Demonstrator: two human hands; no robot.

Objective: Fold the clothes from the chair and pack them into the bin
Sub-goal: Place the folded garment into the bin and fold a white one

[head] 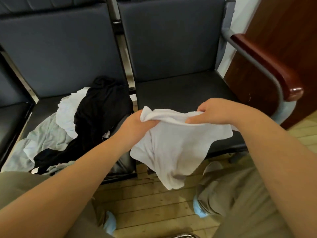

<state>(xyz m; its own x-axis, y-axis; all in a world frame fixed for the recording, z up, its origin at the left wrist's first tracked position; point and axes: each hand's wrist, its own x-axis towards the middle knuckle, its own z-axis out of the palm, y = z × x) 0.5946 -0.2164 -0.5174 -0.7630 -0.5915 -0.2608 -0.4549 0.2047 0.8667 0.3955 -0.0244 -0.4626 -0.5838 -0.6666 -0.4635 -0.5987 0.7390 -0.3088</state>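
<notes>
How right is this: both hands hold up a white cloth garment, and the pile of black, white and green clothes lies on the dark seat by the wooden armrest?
Wrong. The head view shows the pile of black, white and green clothes on the next dark seat leftward. The left hand and right hand do hold up the white cloth garment.

The cloth [173, 148] is plain white. On the left seat [42, 107], a black garment [99, 114] lies across the middle, a pale green garment [48, 134] along the front edge. Chair backs [60, 54] are dark blue-grey, the armrest [267, 66] glossy red-brown.
</notes>
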